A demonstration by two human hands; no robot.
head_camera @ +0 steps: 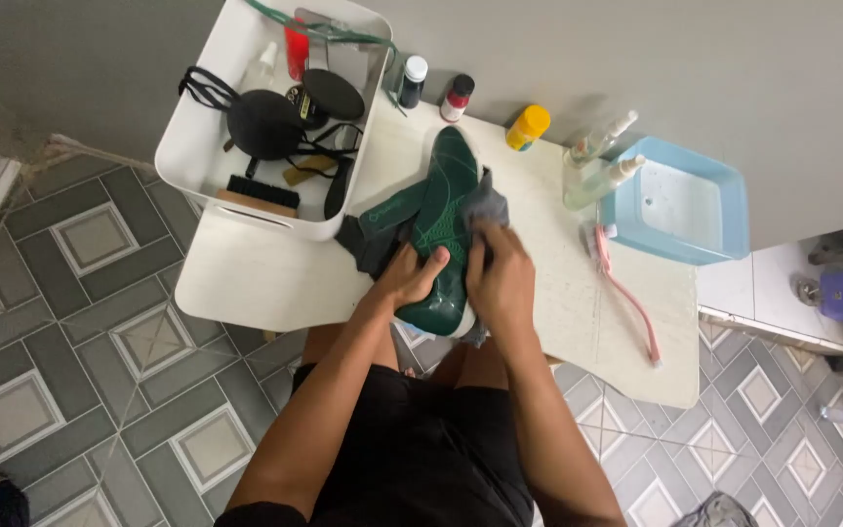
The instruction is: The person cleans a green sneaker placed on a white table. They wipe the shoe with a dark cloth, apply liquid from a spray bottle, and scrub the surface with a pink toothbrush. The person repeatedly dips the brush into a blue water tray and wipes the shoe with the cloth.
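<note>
A dark green shoe (441, 210) lies sole-up on the small white table (265, 278), its toe pointing away from me. My left hand (410, 275) grips the shoe at its near left side, close to the heel. My right hand (500, 273) presses a grey cloth (485, 207) against the right side of the shoe. More of the grey cloth shows under the shoe on the left.
A white bin (197, 146) with brushes, a black pouch and bottles stands at the table's far left. Small bottles (436, 88), a yellow-capped jar (527, 127) and spray bottles (597, 166) line the wall. A light blue basin (675, 210) and pink brush (626, 298) lie right.
</note>
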